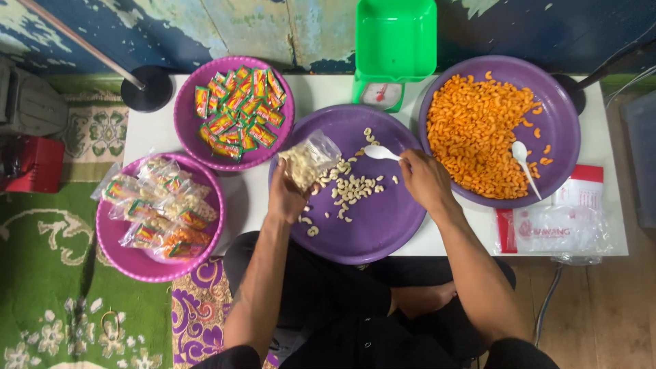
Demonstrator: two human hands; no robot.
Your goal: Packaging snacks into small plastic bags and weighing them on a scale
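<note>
Hands closed: left hand (285,195) grips a clear bag (309,160), right hand (425,179) a white spoon (380,152).

Low white table (253,205) on the floor. On it: far left a purple bowl of small sachets (188,116), middle a purple tray with pale macaroni (383,225), far middle a green kitchen scale (380,93), right a purple tray of orange macaroni (564,116), near right a stack of clear plastic bags (557,229). A pink bowl of filled packets (116,253) overhangs the left edge.
</note>
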